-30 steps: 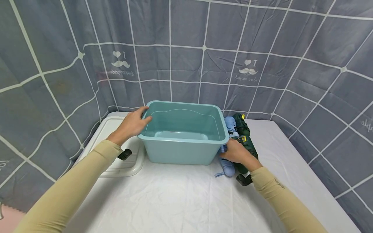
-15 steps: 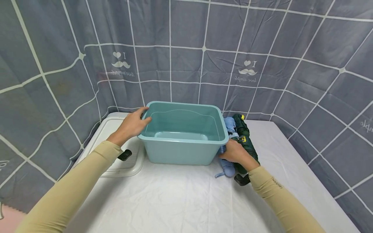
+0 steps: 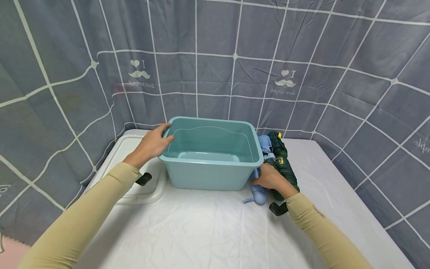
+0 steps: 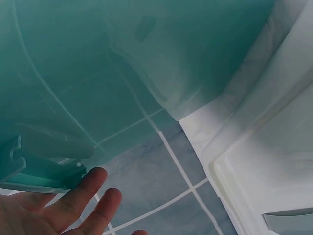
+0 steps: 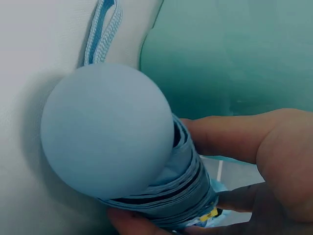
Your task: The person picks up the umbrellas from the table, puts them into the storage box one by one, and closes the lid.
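A teal plastic storage bin (image 3: pixel 205 175) stands upright on the white-covered table. My left hand (image 3: pixel 152 144) holds its left rim; in the left wrist view several fingers (image 4: pixel 93 183) show outside, beneath the rim. Beside the bin's right end, my right hand (image 3: pixel 271 176) grips a folded light-blue umbrella (image 3: pixel 258 194). The right wrist view shows its rounded handle end (image 5: pixel 107 129) and wrist strap (image 5: pixel 102 32), with the thumb (image 5: pixel 230 134) on one side of the rolled fabric and fingers on the other. A dark green folded umbrella (image 3: pixel 285 168) lies just to its right.
A white lid (image 3: pixel 124 144) lies flat left of the bin, under my left forearm. Grey checked curtains (image 3: pixel 215 71) rise behind the table (image 3: pixel 201 231) and on both sides. Dark wrist cameras (image 3: pixel 279 208) sit below both hands.
The blue umbrella's handle end and strap have shifted slightly left, toward the bin, with my right hand. My left hand and the bin have stayed put.
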The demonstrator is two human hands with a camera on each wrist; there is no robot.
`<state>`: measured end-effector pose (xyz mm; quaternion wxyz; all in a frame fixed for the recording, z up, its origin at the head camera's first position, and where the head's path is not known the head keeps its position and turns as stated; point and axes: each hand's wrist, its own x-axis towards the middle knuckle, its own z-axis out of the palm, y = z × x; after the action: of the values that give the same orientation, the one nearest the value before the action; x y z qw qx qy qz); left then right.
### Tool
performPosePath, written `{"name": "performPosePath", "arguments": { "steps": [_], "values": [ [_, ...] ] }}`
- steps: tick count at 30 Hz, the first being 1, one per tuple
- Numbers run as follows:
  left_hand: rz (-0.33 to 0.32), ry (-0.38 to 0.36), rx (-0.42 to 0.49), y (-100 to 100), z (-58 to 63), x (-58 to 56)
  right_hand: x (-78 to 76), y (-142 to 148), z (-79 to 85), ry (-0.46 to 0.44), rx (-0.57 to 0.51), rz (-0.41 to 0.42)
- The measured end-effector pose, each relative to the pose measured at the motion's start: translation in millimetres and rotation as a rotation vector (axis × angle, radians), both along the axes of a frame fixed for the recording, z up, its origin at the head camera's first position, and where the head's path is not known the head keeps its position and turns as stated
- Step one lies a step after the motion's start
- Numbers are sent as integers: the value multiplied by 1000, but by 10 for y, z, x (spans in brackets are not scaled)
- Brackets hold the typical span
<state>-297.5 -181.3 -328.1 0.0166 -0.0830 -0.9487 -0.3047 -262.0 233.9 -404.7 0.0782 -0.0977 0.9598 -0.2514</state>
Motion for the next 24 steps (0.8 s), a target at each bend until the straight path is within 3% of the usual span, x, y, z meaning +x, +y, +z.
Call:
{"name": "performPosePath", "arguments": {
  "steps": [13, 24],
  "values": [
    [10, 1, 9, -29, -12, 9, -51, 44, -86, 28, -22, -5],
    [10, -14, -4, -11, -2, -2, -6, 71, -101, -86, -238, -92]
  ]
}}
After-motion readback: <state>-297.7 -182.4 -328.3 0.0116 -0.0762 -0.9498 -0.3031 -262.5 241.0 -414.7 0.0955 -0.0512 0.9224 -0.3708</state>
